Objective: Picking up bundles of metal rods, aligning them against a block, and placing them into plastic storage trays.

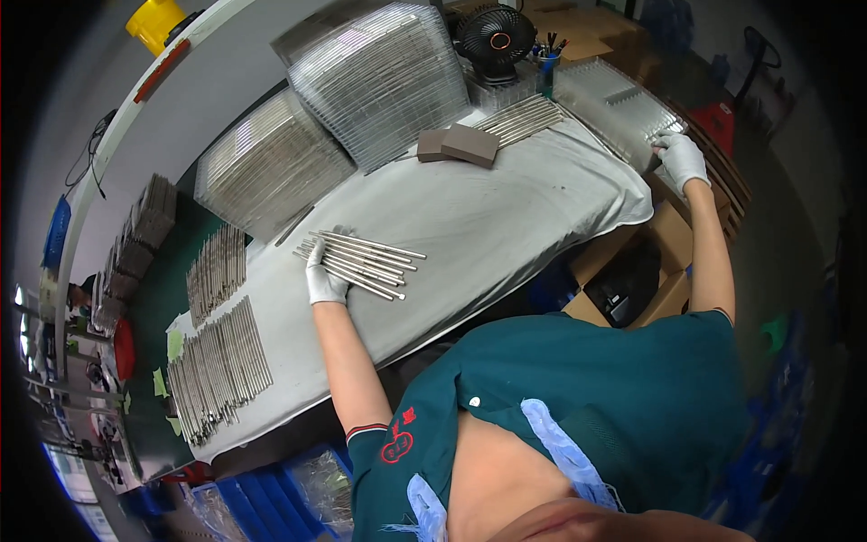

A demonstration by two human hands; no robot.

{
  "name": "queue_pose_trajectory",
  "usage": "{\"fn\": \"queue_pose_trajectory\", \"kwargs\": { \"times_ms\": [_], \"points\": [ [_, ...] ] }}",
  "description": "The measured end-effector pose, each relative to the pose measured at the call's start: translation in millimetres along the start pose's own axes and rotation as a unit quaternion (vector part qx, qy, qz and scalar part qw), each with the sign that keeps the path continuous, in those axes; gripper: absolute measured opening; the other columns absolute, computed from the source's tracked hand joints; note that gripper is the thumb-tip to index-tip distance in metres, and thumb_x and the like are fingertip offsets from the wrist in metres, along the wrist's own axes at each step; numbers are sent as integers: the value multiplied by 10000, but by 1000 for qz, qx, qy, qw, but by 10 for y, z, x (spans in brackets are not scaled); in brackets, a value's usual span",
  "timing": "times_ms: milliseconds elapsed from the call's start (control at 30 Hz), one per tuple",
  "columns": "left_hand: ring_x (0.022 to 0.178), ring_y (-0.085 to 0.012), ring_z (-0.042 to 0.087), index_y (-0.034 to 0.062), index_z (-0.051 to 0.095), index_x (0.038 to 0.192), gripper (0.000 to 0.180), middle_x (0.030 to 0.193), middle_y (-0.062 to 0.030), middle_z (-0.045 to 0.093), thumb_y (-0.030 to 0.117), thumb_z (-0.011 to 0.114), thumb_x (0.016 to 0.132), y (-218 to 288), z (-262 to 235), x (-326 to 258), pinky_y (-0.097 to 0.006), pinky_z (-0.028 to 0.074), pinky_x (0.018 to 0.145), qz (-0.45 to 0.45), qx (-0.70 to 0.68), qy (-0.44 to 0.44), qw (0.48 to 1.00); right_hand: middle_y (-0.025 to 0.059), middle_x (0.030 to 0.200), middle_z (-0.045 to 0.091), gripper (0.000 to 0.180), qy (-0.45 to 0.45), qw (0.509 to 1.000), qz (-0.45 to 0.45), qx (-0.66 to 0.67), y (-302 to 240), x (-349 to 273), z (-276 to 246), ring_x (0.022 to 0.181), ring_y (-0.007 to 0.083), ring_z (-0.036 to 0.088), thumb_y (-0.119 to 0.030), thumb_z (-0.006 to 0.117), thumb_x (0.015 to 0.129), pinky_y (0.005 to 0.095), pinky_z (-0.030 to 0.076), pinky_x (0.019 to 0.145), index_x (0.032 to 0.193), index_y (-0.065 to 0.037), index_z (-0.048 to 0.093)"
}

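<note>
My left hand (326, 276), in a white glove, is closed around one end of a bundle of slim metal rods (370, 262). The rods fan out to the right, low over the grey cloth. Far out to the right, my right hand (681, 159), also gloved, has its fingers curled on the near corner of a clear plastic tray (614, 104). That tray lies at the table's right end, and how many are under it I cannot tell. Two rows of similar rods, a farther row (217, 274) and a nearer row (219, 366), lie at the left.
Tall stacks of clear trays (379, 86) stand along the back. Brown blocks (470, 145) sit beside more rods (522, 120). A black fan (496, 42) and a pen cup (547, 61) are behind. An open cardboard box (673, 237) stands below the table's right edge.
</note>
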State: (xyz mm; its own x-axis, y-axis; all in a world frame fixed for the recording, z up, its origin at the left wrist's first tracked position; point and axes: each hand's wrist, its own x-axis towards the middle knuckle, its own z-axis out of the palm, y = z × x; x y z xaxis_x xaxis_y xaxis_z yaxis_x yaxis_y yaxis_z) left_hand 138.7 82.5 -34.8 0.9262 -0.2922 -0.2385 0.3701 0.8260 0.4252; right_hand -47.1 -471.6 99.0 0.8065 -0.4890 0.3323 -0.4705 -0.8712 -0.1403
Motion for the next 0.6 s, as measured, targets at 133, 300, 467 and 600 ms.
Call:
{"fn": "queue_pose_trajectory", "kwargs": {
  "times_ms": [133,300,467,600],
  "points": [
    [1068,-385,436,-87,439,1093,374,1134,-246,467,186,448,837,-8,29,48,-508,337,942,-5,-14,12,1000,143,883,605,184,-48,993,-1,-105,-111,126,-106,820,306,578,-211,612,688,367,461,732,801,-73,657],
    [1058,-379,447,-78,443,1099,369,1123,-241,477,194,416,852,4,-1,50,-497,347,937,-1,2,14,1000,181,871,598,208,-59,984,-29,-168,-210,205,-175,808,316,582,-226,648,652,385,468,722,762,-50,655],
    [1057,-380,449,-77,442,1104,376,1128,-240,476,202,417,853,-12,19,26,-498,353,930,4,5,29,1000,168,863,608,247,-116,985,3,-126,-141,309,-271,814,305,587,-213,693,624,361,456,738,799,-47,641],
    [1056,-383,449,-76,440,1112,382,1133,-238,475,202,423,851,-4,7,24,-503,362,919,-6,7,30,999,153,834,614,250,-130,990,49,-23,35,567,-427,795,296,588,-198,691,646,337,440,713,818,-32,617]
  ]
}}
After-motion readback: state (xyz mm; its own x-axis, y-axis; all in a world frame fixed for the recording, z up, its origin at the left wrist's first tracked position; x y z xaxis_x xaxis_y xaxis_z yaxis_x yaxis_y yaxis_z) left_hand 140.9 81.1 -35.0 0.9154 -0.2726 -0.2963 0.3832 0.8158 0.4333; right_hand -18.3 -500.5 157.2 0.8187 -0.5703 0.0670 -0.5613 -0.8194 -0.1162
